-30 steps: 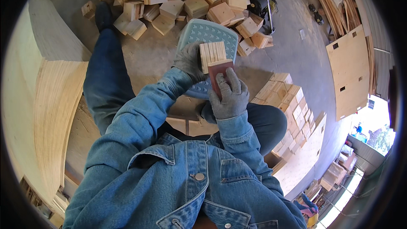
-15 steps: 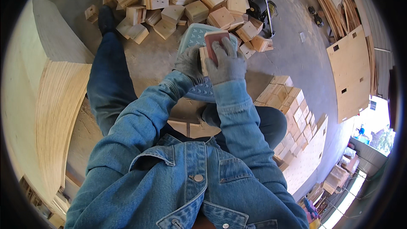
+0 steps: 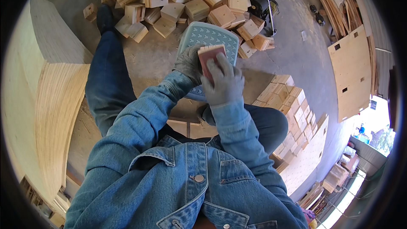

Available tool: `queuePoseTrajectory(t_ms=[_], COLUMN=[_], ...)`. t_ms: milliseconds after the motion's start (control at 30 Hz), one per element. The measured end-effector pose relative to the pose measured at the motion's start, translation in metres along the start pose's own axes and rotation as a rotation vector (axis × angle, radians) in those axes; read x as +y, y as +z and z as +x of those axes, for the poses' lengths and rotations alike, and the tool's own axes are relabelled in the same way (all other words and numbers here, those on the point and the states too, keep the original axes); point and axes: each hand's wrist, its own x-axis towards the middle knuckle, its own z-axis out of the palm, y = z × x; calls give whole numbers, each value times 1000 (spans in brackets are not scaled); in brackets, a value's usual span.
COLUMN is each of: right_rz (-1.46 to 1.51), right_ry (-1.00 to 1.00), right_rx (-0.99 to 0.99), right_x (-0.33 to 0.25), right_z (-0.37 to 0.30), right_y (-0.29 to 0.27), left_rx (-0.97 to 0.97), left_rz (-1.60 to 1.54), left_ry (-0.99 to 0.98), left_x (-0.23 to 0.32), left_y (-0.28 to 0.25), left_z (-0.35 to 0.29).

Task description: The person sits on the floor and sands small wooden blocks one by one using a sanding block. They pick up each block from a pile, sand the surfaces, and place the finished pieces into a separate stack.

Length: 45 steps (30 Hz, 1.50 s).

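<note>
In front of my body, both gloved hands are close together over a pale blue plastic stool (image 3: 212,33). My right hand (image 3: 224,82) lies with bent fingers on a reddish-brown sanding block (image 3: 206,58), gripping it. My left hand (image 3: 188,62), in a grey knit glove, is closed around a wooden block at the left side of the sanding block. That wooden block is almost fully covered by the sanding block and my fingers. A pale wood edge shows along the top; which of the two pieces it belongs to I cannot tell.
Beyond the stool lies a loose heap of wooden blocks (image 3: 197,9), with a black power tool (image 3: 262,6) at its right. Neatly stacked blocks (image 3: 288,108) stand on a board at right. Plywood sheets (image 3: 59,114) rise at left; a plywood panel (image 3: 352,74) leans far right.
My right hand and the sanding block have slid down toward me and slightly left across the wooden block. My left hand stays nearly in place.
</note>
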Motion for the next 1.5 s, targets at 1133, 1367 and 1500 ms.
queuePoseTrajectory(t_ms=[1133,1367,1500], right_rz=[-73,-104,-39], right_ry=[112,87,63], right_rx=[32,4,43], right_x=[50,30,28], right_z=[90,-22,-71], right_y=[20,-9,-15], left_rx=[76,51,4], left_rz=[195,225,214], left_ry=[-24,-10,-32], left_x=[-24,1,6], left_y=[10,0,-1], left_z=[-4,-4,-2])
